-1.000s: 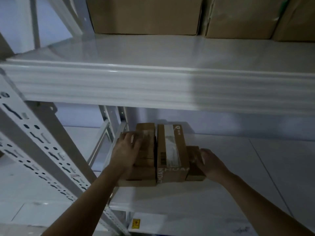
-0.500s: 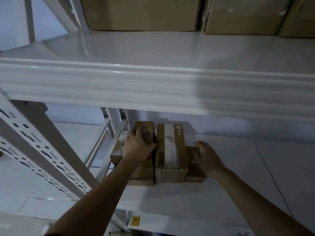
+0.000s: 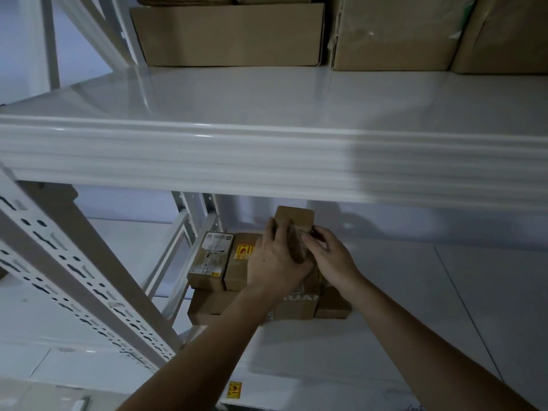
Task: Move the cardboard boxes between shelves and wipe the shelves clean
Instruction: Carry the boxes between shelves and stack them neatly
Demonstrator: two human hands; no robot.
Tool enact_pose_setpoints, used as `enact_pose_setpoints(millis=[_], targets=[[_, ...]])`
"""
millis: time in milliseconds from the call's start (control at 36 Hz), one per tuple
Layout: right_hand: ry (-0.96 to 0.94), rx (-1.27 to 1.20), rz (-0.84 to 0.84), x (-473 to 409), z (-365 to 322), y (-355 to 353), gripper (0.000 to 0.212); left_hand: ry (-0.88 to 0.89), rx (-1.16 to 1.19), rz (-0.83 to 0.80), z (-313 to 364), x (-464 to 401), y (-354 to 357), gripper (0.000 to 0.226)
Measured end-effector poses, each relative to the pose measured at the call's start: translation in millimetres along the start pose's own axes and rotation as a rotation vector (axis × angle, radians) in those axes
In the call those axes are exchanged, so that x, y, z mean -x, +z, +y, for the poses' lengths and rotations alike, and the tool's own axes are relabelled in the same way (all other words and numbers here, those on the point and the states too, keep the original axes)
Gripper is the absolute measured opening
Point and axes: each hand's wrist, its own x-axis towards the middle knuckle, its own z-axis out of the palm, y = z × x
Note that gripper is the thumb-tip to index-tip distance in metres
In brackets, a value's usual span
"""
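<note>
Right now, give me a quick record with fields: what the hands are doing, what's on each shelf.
left hand: left hand grips the small box
right hand: right hand holds the same box's other side
lower shelf: lower shelf holds a cluster of small cardboard boxes
upper shelf: upper shelf bare in front, large boxes at back

A single head-worn view is given, aimed forward and down. The lower shelf point(image 3: 415, 292) is seen closely, beyond the left hand point(image 3: 275, 262).
</note>
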Motion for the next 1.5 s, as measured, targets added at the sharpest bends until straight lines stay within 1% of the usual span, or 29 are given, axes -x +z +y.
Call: enact_pose_setpoints(millis=[56,111,194,250,333,417,472,500,556,583,611,667,722,778,806,861,917,1000,1083,1139,1361,1500], targets=[[0.020,-0.037,0.006,1.4,2.4,-0.5,0.032,0.013,-0.007,0.003,7.2,3.1,8.2,0.095],[0.043,-0.075,0.025,2.9,3.7,-2.0,0.031,0.029,0.025,-0.005,13.4,6.2,14.3,0.097],[0.091,-0.110,0.049,3.1,4.9,-9.4,0.048,0.094,0.108,-0.055,21.5,11.6,17.2,0.107],[0.095,-0.107,0.054,3.9,4.7,-17.5,0.057,0.135,0.218,-0.118,25.5,14.8,16.5,0.111],[0.060,-0.067,0.055,4.2,7.1,-31.8,0.065,0.186,0.435,-0.196,31.2,20.3,9.6,0.105],[0.024,0.020,0.027,4.3,12.5,-42.1,0.084,0.183,0.626,-0.274,34.6,25.9,-0.8,0.099],[0.003,0.055,-0.001,5.1,13.0,-45.7,0.081,0.163,0.708,-0.320,30.8,28.0,-5.1,0.095],[-0.004,0.084,-0.008,4.4,13.2,-46.8,0.077,0.155,0.704,-0.324,26.6,28.4,-6.9,0.092],[-0.012,0.150,-0.004,3.0,13.3,-46.0,0.075,0.136,0.629,-0.316,18.6,29.5,-14.8,0.078],[-0.018,0.198,0.006,2.9,13.8,-46.0,0.077,0.123,0.545,-0.298,11.4,28.3,-18.5,0.068],[-0.024,0.236,0.005,1.9,15.2,-46.3,0.084,0.116,0.438,-0.254,1.5,25.4,-22.5,0.059],[-0.021,0.298,-0.025,3.1,16.5,-47.5,0.099,0.127,0.205,-0.082,-29.0,15.8,-26.5,0.042],[-0.047,0.321,-0.048,9.3,11.5,-48.8,0.099,0.127,0.066,0.082,-60.7,7.7,-29.2,0.034],[-0.089,0.331,-0.041,12.7,10.8,-50.0,0.089,0.056,-0.095,0.154,-91.1,0.3,-30.2,0.041],[-0.105,0.330,-0.040,14.5,10.1,-50.3,0.085,-0.032,-0.166,0.150,-102.3,-1.3,-31.3,0.048],[-0.111,0.344,-0.034,15.5,11.9,-49.1,0.085,-0.178,-0.253,0.088,-122.3,-4.2,-29.4,0.064],[-0.100,0.374,-0.033,18.0,11.8,-48.3,0.088,-0.247,-0.284,0.013,-136.2,-4.8,-25.0,0.070],[-0.099,0.464,-0.020,20.6,11.6,-47.9,0.085,-0.277,-0.272,-0.036,-153.4,-2.9,-15.9,0.063],[-0.098,0.533,-0.019,21.1,14.2,-47.4,0.083,-0.343,-0.238,-0.081,-164.1,-0.4,-10.7,0.068],[-0.089,0.564,-0.020,21.9,15.3,-46.9,0.082,-0.355,-0.226,-0.076,-168.3,-0.3,-7.9,0.070],[-0.059,0.575,-0.008,26.7,22.7,-47.5,0.081,-0.377,-0.240,-0.035,-167.9,-12.4,-5.9,0.050],[-0.055,0.611,-0.006,29.0,21.9,-45.6,0.081,-0.351,-0.241,0.018,-159.0,-15.3,-11.5,0.046]])
